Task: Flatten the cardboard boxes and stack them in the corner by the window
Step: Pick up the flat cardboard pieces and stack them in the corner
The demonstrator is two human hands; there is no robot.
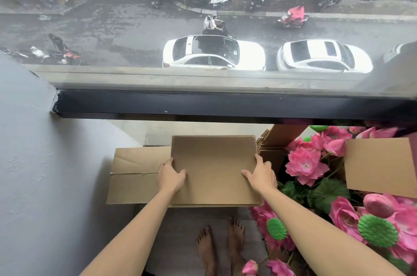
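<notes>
You stand barefoot on a pale floor (180,230) in a corner under the window (203,27) — your left hand (170,176) and right hand (261,175) grip the flat cardboard (214,167) by its side edges, above another flattened box (135,174).

Flattened brown cardboard box (214,169), plain and unprinted, held level just below the window sill, gripped at both side edges. Overlapping a second flattened box (133,174) underneath, which sticks out to the left with a crease across the middle and flaps visible, lying flat on the floor in the corner. More folded cardboard (270,142) standing on edge just to the right, near the wall under the window. Another brown cardboard panel (381,167) well off to the right, among pink flowers.
</notes>
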